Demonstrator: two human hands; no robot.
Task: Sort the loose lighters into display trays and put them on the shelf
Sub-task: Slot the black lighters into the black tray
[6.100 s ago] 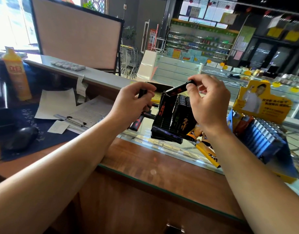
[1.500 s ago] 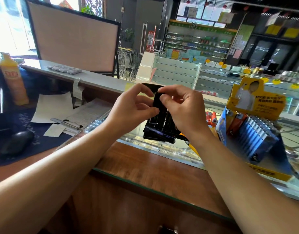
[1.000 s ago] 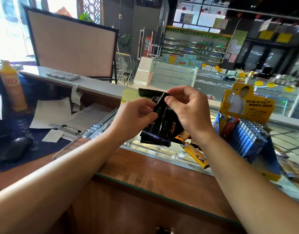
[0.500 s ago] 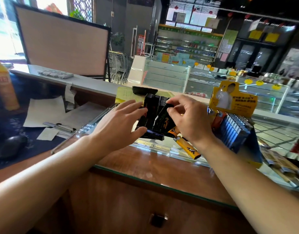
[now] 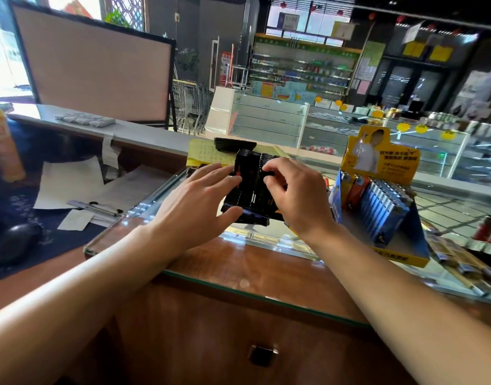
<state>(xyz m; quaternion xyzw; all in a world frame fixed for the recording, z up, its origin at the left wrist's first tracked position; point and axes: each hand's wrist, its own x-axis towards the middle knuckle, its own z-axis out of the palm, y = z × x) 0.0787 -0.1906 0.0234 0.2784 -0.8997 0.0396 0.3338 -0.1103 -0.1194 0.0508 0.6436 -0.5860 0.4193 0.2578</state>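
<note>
The left hand point(image 5: 195, 202) lies flat against the black tray point(image 5: 248, 190) of lighters, fingers straight. The right hand point(image 5: 297, 194) pinches a lighter in it. The tray sits on the glass counter point(image 5: 266, 237) in a shop.

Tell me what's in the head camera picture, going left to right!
Orange bottle → papers → left hand → black tray → right hand → blue lighter display

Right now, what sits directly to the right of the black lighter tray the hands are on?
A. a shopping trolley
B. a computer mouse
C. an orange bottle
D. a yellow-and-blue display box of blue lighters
D: the yellow-and-blue display box stands right of the black lighter tray, holding rows of blue lighters.
</note>
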